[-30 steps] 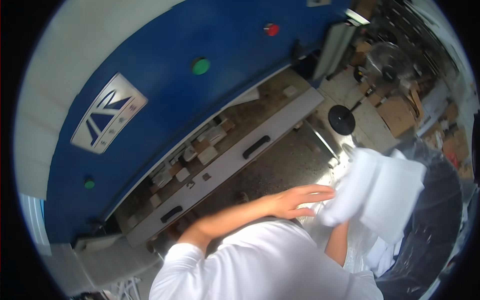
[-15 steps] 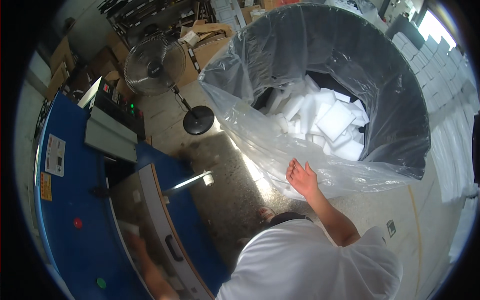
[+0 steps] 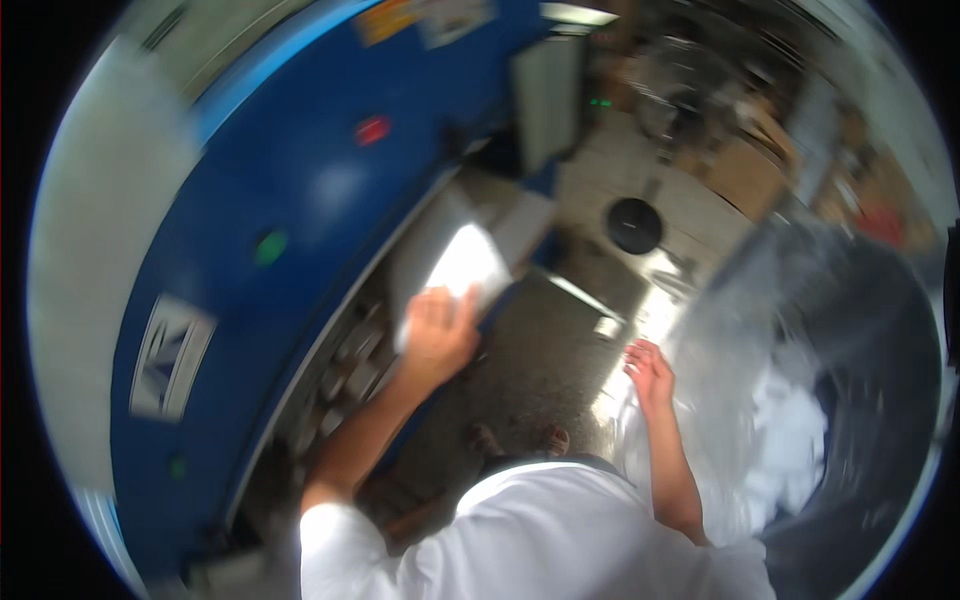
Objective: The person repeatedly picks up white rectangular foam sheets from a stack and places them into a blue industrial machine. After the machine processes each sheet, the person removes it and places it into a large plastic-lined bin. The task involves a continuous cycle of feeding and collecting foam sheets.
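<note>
Sheet (image 3: 462, 268) lies at the edge of the blue machine's (image 3: 300, 200) bed; my left hand (image 3: 437, 335) presses flat on it to steady it. My right hand (image 3: 650, 372) hangs open, empty, beside the bag (image 3: 720, 340).

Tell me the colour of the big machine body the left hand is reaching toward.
Blue: the large machine body is blue, with one red and one green light, clearest in the head view.
</note>
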{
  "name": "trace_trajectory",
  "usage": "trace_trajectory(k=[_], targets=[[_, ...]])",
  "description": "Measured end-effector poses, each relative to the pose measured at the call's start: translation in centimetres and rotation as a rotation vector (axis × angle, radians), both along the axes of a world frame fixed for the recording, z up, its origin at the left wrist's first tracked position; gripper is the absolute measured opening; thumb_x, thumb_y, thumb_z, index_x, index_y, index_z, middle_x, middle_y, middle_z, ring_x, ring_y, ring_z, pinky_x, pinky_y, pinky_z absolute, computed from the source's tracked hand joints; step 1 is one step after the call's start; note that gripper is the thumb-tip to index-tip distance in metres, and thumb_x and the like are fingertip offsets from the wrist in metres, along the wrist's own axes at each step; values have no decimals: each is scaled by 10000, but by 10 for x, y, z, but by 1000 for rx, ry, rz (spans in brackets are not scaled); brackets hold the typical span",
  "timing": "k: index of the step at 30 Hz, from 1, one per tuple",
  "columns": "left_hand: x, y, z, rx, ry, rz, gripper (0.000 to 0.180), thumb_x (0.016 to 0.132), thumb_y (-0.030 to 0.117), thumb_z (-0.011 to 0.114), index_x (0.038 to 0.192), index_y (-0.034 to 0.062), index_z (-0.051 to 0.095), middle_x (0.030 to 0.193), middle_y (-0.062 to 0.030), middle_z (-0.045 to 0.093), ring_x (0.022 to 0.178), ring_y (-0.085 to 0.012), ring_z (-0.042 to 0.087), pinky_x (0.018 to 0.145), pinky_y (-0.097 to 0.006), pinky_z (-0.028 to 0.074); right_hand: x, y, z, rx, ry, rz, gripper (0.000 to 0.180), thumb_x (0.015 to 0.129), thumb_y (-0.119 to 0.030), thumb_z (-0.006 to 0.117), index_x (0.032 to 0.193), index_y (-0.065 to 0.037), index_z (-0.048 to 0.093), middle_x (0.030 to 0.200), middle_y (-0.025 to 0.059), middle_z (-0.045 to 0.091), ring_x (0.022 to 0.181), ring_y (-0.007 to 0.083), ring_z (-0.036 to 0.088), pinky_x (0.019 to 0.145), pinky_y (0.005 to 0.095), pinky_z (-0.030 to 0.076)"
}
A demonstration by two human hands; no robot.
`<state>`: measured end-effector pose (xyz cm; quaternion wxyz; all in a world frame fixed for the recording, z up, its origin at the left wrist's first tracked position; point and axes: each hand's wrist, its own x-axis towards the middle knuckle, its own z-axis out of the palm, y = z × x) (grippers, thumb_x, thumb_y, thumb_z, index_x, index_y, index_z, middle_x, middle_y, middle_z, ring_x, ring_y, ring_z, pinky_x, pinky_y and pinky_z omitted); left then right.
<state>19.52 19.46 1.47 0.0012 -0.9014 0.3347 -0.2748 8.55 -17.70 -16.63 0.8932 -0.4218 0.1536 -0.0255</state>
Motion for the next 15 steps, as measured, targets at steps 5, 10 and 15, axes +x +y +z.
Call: trace_trajectory(k=[5, 10, 15], targets=[[-145, 74, 19, -594, -78, 36, 536, 744, -12, 626, 1276, -7, 567, 1255, -309, 479, 1063, -408, 539, 881, -443, 491, 68, 90, 11, -457, -168, 99, 673, 1007, -410, 480, 1536, -61, 252, 1535, 168, 335, 1318, 242, 437, 1020, 373, 400], [-249, 135, -62, -1547, 171, 555, 295, 928, 22, 541, 1223, 8, 545, 1173, -111, 558, 1065, -189, 545, 943, -311, 431, 92, 163, 2, -629, -488, 474, 740, 926, -335, 589, 1492, 42, 297, 1542, 174, 324, 1432, 282, 313, 1169, 407, 249], [-307, 247, -118, -1672, 148, 972, 169, 970, 117, 580, 1108, 21, 591, 966, -7, 607, 887, -70, 533, 831, -231, 436, 86, 264, 29, -514, -497, 702, 639, 843, -95, 641, 1412, 77, 406, 1427, 148, 451, 1336, 254, 434, 1138, 371, 302]])
